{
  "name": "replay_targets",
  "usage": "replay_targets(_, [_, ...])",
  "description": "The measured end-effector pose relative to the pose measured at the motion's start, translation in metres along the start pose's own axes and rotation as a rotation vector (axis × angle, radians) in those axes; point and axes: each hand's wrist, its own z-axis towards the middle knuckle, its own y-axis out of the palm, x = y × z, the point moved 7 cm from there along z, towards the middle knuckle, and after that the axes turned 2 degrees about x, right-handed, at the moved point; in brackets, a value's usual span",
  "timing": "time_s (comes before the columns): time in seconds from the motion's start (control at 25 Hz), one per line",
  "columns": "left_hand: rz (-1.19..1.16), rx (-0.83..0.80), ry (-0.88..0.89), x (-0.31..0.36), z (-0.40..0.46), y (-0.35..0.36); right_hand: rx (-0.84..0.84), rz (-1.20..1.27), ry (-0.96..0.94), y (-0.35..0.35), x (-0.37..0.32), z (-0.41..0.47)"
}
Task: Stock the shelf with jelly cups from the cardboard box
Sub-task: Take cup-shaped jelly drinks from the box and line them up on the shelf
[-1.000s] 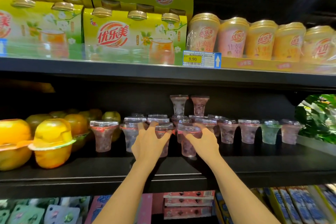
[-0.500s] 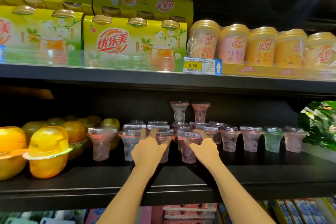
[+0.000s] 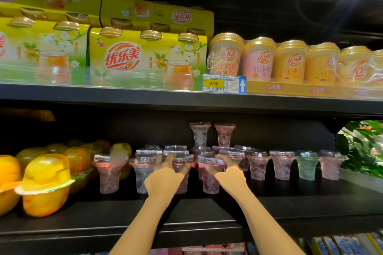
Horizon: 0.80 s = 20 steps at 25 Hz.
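Several clear flared jelly cups stand on the black middle shelf [image 3: 186,213], with two more stacked behind them at the back. My left hand [image 3: 163,180] holds a purple jelly cup [image 3: 182,172] in the front row, fingers spread round its rim. Beside it, my right hand [image 3: 228,176] grips another purple jelly cup [image 3: 210,180], fingers curled over its lid. Both cups stand on the shelf. The cardboard box is out of view.
Yellow fruit-shaped jelly tubs [image 3: 46,184] fill the shelf's left end. A green cup [image 3: 307,164] and pink cups stand to the right. Above, yellow boxes [image 3: 145,58] and orange drink cups [image 3: 290,60] sit over a 9.90 price tag [image 3: 223,84]. Leaves [image 3: 362,147] show at right.
The view has tilted upward, so the shelves sit lower in frame. Both hands stay on the same two cups; the right fingers have curled further over their cup's lid.
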Motion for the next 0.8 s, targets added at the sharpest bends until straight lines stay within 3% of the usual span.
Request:
replay_targets(0.16, [0.039, -0.046, 0.026, 0.004, -0.002, -0.007, -0.052, -0.027, 0.014, -0.001, -0.008, -0.005])
replay_targets(0.32, [0.166, -0.183, 0.11, 0.009, -0.008, -0.016, -0.095, -0.329, -0.012, -0.015, -0.02, -0.018])
replay_targets(0.56, [0.381, -0.003, 0.37, 0.03, -0.043, -0.05, -0.016, -0.617, -0.106, -0.049, -0.043, -0.052])
replay_targets(0.8, [0.416, 0.001, 0.663, 0.052, -0.106, -0.061, -0.007, -0.853, -0.276, -0.064, -0.057, -0.116])
